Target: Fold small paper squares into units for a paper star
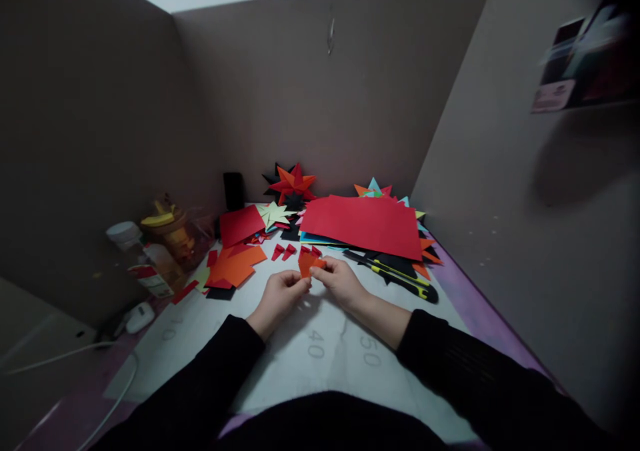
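Note:
My left hand (281, 293) and my right hand (339, 279) meet above a white cutting mat (320, 351), both pinching a small orange folded paper piece (309, 263). Just beyond the hands lie small red folded pieces (283, 251). Left of them sits a pile of orange paper (235, 265) with a red sheet (241, 225) behind it. A big red sheet (364, 225) covers a stack of coloured paper to the right. Both sleeves are black.
A black and yellow utility knife (400, 279) lies right of my hands. Paper stars stand at the back: red-orange (294, 183), pale yellow (274, 213). Bottles and a jar (165, 237) crowd the left edge, near a white mouse (139, 317). Brown partition walls enclose the desk.

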Action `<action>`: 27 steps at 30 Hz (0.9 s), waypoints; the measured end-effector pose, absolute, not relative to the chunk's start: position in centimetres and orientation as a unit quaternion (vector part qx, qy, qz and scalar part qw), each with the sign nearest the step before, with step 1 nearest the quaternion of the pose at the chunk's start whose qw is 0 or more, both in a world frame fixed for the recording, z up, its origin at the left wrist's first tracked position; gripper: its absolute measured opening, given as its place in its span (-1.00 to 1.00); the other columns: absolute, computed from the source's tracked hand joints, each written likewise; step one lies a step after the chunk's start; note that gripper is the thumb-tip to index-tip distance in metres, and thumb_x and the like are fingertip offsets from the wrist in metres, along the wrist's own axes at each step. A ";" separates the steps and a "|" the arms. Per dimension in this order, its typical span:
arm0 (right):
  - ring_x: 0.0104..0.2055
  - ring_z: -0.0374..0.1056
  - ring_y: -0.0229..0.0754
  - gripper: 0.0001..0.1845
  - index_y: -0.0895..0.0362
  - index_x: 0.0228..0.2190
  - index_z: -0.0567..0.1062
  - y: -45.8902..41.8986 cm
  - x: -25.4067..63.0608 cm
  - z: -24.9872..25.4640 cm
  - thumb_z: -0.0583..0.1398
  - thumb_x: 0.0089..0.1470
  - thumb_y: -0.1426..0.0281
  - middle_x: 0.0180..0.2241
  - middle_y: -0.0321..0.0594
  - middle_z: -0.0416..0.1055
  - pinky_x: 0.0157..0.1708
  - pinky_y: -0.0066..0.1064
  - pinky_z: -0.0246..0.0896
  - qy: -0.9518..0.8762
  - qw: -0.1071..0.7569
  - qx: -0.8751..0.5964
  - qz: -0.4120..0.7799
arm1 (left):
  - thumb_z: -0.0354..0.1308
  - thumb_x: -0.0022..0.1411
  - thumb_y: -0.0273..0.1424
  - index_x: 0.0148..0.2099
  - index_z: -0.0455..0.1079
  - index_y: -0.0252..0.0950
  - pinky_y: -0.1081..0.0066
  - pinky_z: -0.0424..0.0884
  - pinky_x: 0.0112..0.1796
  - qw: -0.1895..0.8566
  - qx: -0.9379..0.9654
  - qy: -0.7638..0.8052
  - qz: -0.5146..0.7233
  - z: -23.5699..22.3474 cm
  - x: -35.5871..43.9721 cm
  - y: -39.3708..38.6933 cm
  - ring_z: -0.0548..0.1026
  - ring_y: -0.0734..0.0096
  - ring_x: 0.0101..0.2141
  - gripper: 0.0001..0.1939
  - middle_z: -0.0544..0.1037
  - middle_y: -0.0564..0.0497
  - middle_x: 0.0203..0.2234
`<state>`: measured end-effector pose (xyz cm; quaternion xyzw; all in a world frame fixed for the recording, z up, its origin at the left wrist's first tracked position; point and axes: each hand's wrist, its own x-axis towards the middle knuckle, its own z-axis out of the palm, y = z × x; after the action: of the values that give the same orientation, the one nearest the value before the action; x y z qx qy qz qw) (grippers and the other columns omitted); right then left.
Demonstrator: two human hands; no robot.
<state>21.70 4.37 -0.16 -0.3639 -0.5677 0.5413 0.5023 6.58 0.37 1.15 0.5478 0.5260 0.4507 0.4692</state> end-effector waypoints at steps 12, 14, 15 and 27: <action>-0.49 0.37 -0.27 -0.74 0.11 -0.45 0.32 5.0 22.2 -0.6 0.29 -0.16 0.30 -0.54 -0.33 0.44 -0.48 -0.45 0.26 -0.526 0.493 -0.353 0.597 | 0.23 0.07 -0.23 -0.24 0.42 -0.33 0.48 0.33 -0.43 0.406 0.538 0.509 0.535 1.0 5.4 1.3 0.45 0.44 -0.43 -0.72 0.50 0.02 -0.45; -0.52 0.35 -0.30 -0.77 0.11 -0.40 0.33 4.8 22.0 -0.8 0.25 -0.15 0.36 -0.51 -0.36 0.42 -0.50 -0.46 0.25 -0.551 0.470 -0.351 0.594 | 0.26 0.06 -0.23 -0.14 0.37 -0.30 0.46 0.35 -0.38 0.408 0.539 0.491 0.550 0.8 5.2 1.5 0.47 0.40 -0.36 -0.65 0.50 -0.01 -0.35; -0.53 0.34 -0.32 -0.78 0.11 -0.37 0.33 4.7 21.9 -0.9 0.23 -0.15 0.40 -0.48 -0.37 0.41 -0.52 -0.47 0.24 -0.562 0.458 -0.351 0.592 | 0.27 0.05 -0.23 -0.11 0.35 -0.29 0.44 0.36 -0.36 0.411 0.545 0.482 0.549 0.7 5.2 1.6 0.47 0.39 -0.33 -0.61 0.50 -0.02 -0.32; -0.54 0.14 -0.35 -0.56 0.10 -0.15 0.28 4.5 21.8 -1.3 0.14 -0.17 0.54 -0.54 -0.47 0.19 -0.52 -0.49 0.02 -0.632 0.407 -0.332 0.570 | 0.26 0.04 -0.31 -0.11 0.29 -0.32 0.50 0.31 -0.50 0.423 0.595 0.486 0.481 0.2 5.4 1.5 0.41 0.47 -0.51 -0.62 0.44 0.09 -0.50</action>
<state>21.80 4.51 -1.31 -0.3321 -0.6317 0.5698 0.4075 5.42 1.47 0.20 0.5948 0.4861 0.4805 0.4231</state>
